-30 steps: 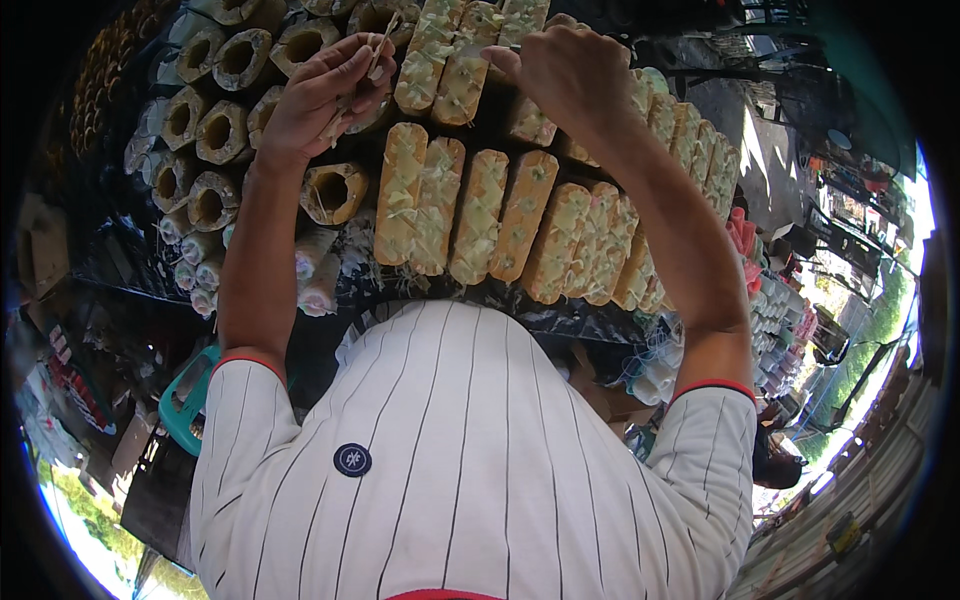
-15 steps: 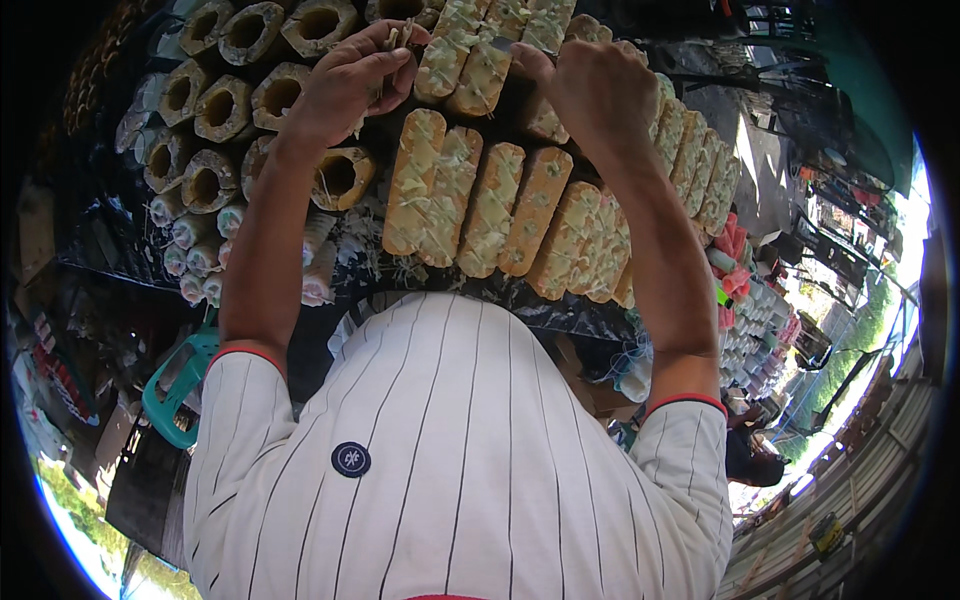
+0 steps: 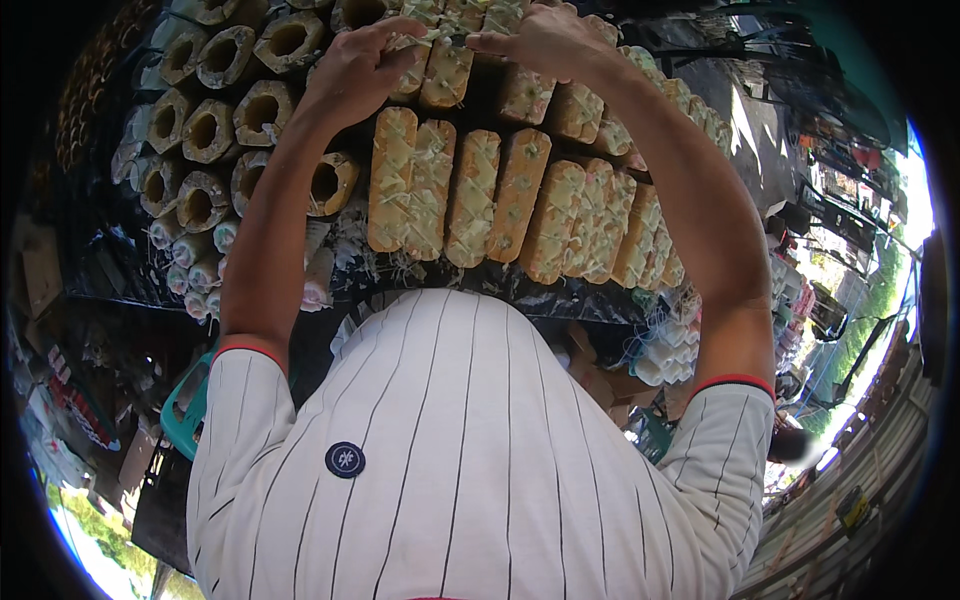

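Observation:
Both hands are over a row of long tan blocks (image 3: 475, 200) with rounded ends, their tops streaked with pale green, wax-like smears and strips. My left hand (image 3: 360, 75) is closed, its thumb and fingers pinching a thin pale strip (image 3: 408, 41) above the far blocks. Across from it, my right hand (image 3: 550, 42) is curled, with one digit stretched left toward a smeared block (image 3: 446, 75). What its fingers hold, if anything, is hidden.
Hexagonal tan tubes (image 3: 203, 133) with round holes are stacked at the left. Below them lie white wrapped rolls (image 3: 190, 245). A green plastic chair (image 3: 183, 405) stands at lower left. White bundled items (image 3: 670, 350) sit beyond my right forearm.
My right hand has shifted left and farther away, nearer my left hand. My left hand has turned inward and now pinches a pale strip over the blocks. The whole view has shifted slightly.

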Motion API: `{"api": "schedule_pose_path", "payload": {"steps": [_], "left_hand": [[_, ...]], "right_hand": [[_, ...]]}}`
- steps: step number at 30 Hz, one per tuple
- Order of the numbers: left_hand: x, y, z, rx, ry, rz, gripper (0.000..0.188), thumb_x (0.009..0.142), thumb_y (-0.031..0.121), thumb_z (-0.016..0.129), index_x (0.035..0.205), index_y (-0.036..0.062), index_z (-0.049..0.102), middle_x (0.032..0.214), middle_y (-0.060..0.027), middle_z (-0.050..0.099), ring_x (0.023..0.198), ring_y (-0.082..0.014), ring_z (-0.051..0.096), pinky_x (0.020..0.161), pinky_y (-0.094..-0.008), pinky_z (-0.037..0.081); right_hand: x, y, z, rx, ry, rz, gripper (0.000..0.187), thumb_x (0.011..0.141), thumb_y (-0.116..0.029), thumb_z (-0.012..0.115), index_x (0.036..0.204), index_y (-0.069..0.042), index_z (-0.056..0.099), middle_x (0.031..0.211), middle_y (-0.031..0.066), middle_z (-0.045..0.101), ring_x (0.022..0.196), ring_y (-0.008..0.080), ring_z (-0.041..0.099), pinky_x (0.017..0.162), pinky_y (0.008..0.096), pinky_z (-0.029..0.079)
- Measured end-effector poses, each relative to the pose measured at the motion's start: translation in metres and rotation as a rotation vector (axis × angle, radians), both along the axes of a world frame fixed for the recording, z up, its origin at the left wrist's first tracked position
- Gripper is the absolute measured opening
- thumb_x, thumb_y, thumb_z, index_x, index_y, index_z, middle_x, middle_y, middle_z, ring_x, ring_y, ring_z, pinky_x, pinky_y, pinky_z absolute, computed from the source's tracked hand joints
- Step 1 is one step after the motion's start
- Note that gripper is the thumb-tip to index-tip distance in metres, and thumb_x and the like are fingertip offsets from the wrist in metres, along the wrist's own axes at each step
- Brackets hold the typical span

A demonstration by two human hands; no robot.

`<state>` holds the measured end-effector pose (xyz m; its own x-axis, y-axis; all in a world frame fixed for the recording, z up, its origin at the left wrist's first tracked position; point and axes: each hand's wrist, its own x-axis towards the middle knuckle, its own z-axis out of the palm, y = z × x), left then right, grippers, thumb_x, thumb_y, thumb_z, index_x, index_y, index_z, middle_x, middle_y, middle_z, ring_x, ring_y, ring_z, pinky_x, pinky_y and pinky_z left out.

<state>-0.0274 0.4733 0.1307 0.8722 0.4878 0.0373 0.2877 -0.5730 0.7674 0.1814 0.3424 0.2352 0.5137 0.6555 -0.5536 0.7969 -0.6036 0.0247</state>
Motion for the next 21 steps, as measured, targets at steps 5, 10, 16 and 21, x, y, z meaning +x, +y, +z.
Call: {"api": "schedule_pose_path", "payload": {"steps": [5,10,16,21], "left_hand": [[0.013,0.005,0.019,0.077,0.180,-0.122,0.033,0.105,0.029,0.067,0.137,0.0194,0.069,0.070,-0.0093,0.064,0.063,-0.0177,0.063,0.065,-0.0460,0.052],[0.028,0.018,0.004,0.234,0.003,-0.242,0.028,0.104,0.023,0.068,0.131,0.0141,0.071,0.082,-0.0132,0.071,0.074,-0.0233,0.070,0.070,-0.0477,0.053],[0.016,0.015,0.017,0.257,-0.096,-0.335,0.019,0.107,0.025,0.064,0.113,0.0083,0.071,0.095,-0.0116,0.073,0.086,-0.0278,0.072,0.074,-0.0475,0.056],[-0.030,0.049,0.011,-1.111,-0.358,-0.336,0.023,0.105,0.023,0.059,0.093,0.0041,0.064,0.109,-0.0147,0.075,0.083,-0.0276,0.071,0.060,-0.0308,0.052]], "right_hand": [[-0.005,0.005,0.008,-0.085,0.160,-0.149,0.084,0.092,-0.082,0.057,0.098,-0.001,0.080,0.096,0.0235,0.076,0.094,0.0306,0.075,0.083,0.0478,0.058],[0.014,-0.026,-0.058,0.294,-0.181,0.239,0.090,0.095,-0.086,0.045,0.074,-0.003,0.073,0.060,0.0113,0.067,0.067,0.0271,0.075,0.063,0.0431,0.062],[-0.002,-0.070,-0.045,0.566,-0.196,0.219,0.077,0.099,-0.074,0.054,0.061,-0.009,0.069,0.051,0.0073,0.062,0.052,0.0227,0.071,0.045,0.0365,0.055],[-0.032,-0.069,-0.043,0.522,-0.257,0.263,0.087,0.096,-0.083,0.046,0.056,-0.009,0.064,0.048,0.0068,0.058,0.049,0.0225,0.068,0.046,0.0383,0.055]]}}
